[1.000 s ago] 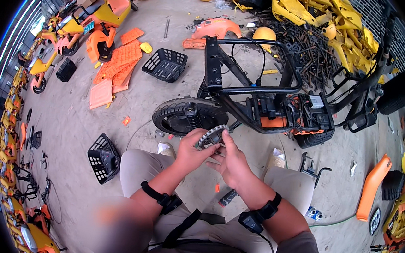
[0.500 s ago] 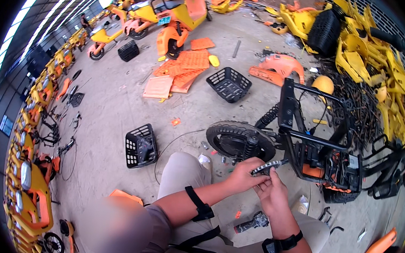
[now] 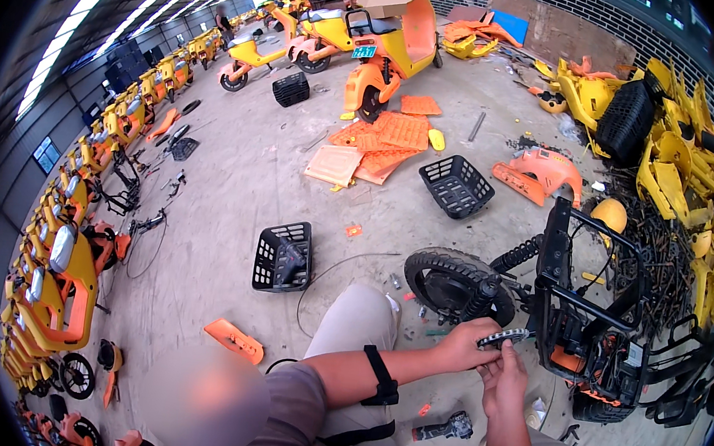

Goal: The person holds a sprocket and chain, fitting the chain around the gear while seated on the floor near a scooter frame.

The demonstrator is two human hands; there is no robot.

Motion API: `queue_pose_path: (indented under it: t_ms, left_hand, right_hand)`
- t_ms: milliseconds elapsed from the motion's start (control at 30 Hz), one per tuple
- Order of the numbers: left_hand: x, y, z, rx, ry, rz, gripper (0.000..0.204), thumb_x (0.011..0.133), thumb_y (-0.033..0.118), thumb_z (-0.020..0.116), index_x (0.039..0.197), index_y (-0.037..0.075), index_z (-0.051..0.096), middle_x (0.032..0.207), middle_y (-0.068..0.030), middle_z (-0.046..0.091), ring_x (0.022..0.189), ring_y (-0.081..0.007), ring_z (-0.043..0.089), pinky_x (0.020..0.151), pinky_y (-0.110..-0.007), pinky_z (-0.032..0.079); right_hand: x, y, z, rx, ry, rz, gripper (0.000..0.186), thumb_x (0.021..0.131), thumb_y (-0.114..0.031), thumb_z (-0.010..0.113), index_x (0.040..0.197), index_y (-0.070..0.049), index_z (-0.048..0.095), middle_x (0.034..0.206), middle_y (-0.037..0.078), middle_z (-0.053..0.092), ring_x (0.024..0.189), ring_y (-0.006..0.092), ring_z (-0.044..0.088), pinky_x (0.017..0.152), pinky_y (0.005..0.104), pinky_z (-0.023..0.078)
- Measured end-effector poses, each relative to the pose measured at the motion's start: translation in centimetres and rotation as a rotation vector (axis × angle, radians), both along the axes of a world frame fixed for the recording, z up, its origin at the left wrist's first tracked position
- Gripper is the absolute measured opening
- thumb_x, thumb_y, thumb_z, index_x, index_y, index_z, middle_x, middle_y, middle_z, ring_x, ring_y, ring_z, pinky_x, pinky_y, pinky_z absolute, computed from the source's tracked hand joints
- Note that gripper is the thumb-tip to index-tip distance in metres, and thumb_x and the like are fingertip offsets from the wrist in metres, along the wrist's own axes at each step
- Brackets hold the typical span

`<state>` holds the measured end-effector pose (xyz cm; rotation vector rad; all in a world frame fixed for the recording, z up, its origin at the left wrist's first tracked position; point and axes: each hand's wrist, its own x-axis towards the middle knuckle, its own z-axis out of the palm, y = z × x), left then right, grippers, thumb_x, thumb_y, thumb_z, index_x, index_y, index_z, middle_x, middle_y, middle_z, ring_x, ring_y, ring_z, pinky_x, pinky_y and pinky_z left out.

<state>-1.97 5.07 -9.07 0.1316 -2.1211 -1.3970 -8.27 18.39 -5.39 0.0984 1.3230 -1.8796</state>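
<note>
Both my hands are closed on a small black curved part [image 3: 502, 338] with a row of pale segments along its edge. My left hand [image 3: 467, 345] grips its left end, while the fingers of my right hand [image 3: 503, 378] pinch it from below. Just beyond them stands a stripped scooter frame [image 3: 592, 303] with exposed wiring and a rear wheel [image 3: 453, 284]. A cordless power tool [image 3: 443, 428] lies on the floor between my legs.
A black basket [image 3: 283, 256] with another power tool stands left of my knee, and a second basket [image 3: 456, 186] farther off. Orange panels [image 3: 381, 144] lie ahead. Yellow body parts [image 3: 691, 184] are heaped at right. Scooters [image 3: 71, 283] line the left side.
The view has turned left, so the surroundings appear farther right. Both hands still hold the black curved part, which now looks more level.
</note>
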Motion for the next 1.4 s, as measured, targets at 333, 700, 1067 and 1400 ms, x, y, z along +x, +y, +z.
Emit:
queue_pose_path:
  t_ms: [333, 700, 1067, 1400]
  left_hand:
    - [0.1, 0.1, 0.2, -0.048, 0.019, -0.035, 0.027, 0.077, 0.006, 0.077, 0.102, -0.001, 0.068, 0.101, -0.0133, 0.066, 0.095, -0.0303, 0.066, 0.08, -0.038, 0.054]
    - [0.2, -0.1, 0.0, -0.044, -0.003, -0.049, 0.028, 0.076, 0.006, 0.075, 0.102, -0.001, 0.068, 0.106, -0.0146, 0.065, 0.099, -0.032, 0.064, 0.085, -0.039, 0.053]
    - [-0.2, 0.1, 0.4, -0.048, -0.157, -0.196, 0.053, 0.08, 0.023, 0.078, 0.121, 0.0, 0.056, 0.113, -0.0172, 0.06, 0.107, -0.0332, 0.061, 0.094, -0.04, 0.049]
    - [-0.4, 0.0, -0.9, 0.379, -0.145, -0.36, 0.05, 0.105, 0.029, 0.052, 0.144, 0.0, 0.04, 0.137, -0.0148, 0.054, 0.129, -0.0222, 0.05, 0.107, -0.037, 0.041]
  right_hand:
    - [-0.7, 0.7, -1.0, -0.031, -0.008, 0.021, 0.025, 0.1, -0.022, 0.061, 0.114, -0.003, 0.056, 0.097, 0.005, 0.063, 0.085, 0.0143, 0.064, 0.074, 0.0314, 0.055]
    - [-1.0, 0.7, -0.9, 0.016, 0.017, 0.015, 0.029, 0.099, -0.02, 0.063, 0.118, 0.0, 0.059, 0.099, 0.007, 0.066, 0.089, 0.0162, 0.066, 0.08, 0.0318, 0.055]
    - [-2.0, 1.6, -2.2, 0.049, 0.062, -0.025, 0.029, 0.097, -0.018, 0.066, 0.118, 0.001, 0.061, 0.096, 0.004, 0.066, 0.084, 0.0134, 0.064, 0.074, 0.0273, 0.053]
    - [-1.8, 2.0, -1.0, 0.113, 0.099, -0.04, 0.033, 0.096, -0.022, 0.068, 0.12, -0.001, 0.061, 0.106, 0.005, 0.068, 0.093, 0.0146, 0.066, 0.074, 0.0263, 0.048]
